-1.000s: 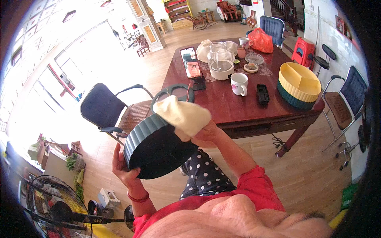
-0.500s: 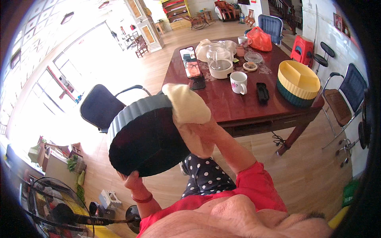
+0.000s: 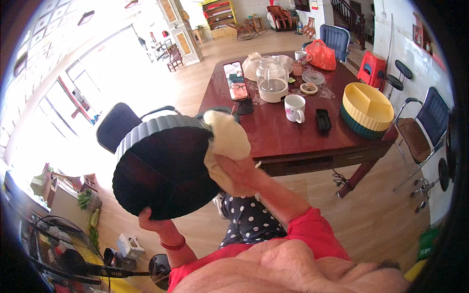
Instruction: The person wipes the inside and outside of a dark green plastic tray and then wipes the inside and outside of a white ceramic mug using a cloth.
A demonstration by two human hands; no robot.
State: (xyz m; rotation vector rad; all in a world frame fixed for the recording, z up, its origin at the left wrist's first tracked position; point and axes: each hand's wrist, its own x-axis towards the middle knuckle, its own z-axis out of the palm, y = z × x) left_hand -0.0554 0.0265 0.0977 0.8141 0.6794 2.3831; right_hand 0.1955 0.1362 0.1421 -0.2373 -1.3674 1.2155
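A round dark green tray with a fluted rim (image 3: pixel 163 171) is held up and tilted in front of me, off the table. My left hand (image 3: pixel 155 222) grips its lower edge, with the thumb over the rim. Against its right side my right hand (image 3: pixel 237 173) presses a cream cloth (image 3: pixel 227 136), the fingers bunched in the fabric. A yellow divided tray (image 3: pixel 367 103) sits on a matching dark green one (image 3: pixel 361 124) at the table's right corner. Nearer the middle stand a floral white mug (image 3: pixel 294 108) and a small black holder (image 3: pixel 323 121).
The dark red table (image 3: pixel 278 139) also bears a phone on a stand (image 3: pixel 236 80), a glass kettle (image 3: pixel 272 85) and a red plastic bag (image 3: pixel 321 54). Chairs surround it, one dark chair (image 3: pixel 117 127) behind the held tray. A fan (image 3: pixel 68 254) stands at lower left.
The tray has shifted left and turned so more of its dark face shows. My right hand and the cloth have moved slightly left and down along its edge.
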